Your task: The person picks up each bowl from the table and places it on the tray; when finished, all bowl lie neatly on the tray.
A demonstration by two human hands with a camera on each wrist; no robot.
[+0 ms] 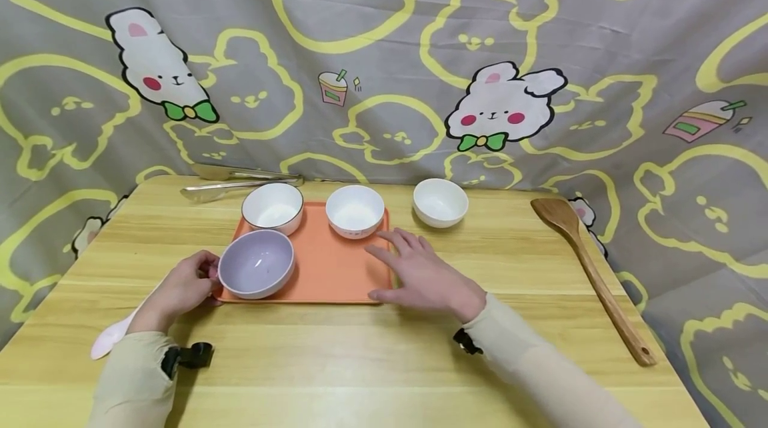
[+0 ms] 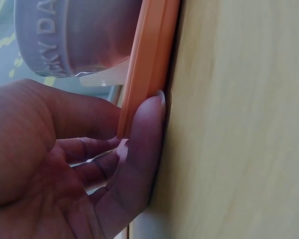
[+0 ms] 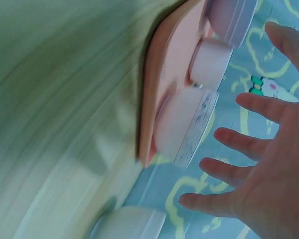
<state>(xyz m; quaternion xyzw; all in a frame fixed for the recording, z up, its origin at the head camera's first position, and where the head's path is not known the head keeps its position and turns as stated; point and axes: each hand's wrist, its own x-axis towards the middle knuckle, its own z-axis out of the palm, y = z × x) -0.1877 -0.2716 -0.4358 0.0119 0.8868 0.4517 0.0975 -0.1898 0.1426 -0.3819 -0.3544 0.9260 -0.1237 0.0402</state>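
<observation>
An orange tray (image 1: 342, 271) lies on the table with three bowls on it. My left hand (image 1: 186, 285) pinches the tray's left edge; in the left wrist view the fingers (image 2: 145, 124) lie against both faces of its rim. Right beside that hand stands a lavender bowl (image 1: 257, 265) with raised lettering on its outside. Behind it are a white bowl with a dark rim (image 1: 273, 207) and, farther right, a white bowl with a printed band (image 1: 355, 209). My right hand (image 1: 420, 275), fingers spread and holding nothing, hovers by the tray's right edge.
Another white bowl (image 1: 441, 203) stands on the table beyond the tray's right corner. A wooden spatula (image 1: 591, 275) lies far right. Metal tongs (image 1: 231, 185) rest at the back left, and a pale pink spoon (image 1: 111, 337) lies partly under the left forearm. A patterned curtain (image 1: 384, 68) hangs behind.
</observation>
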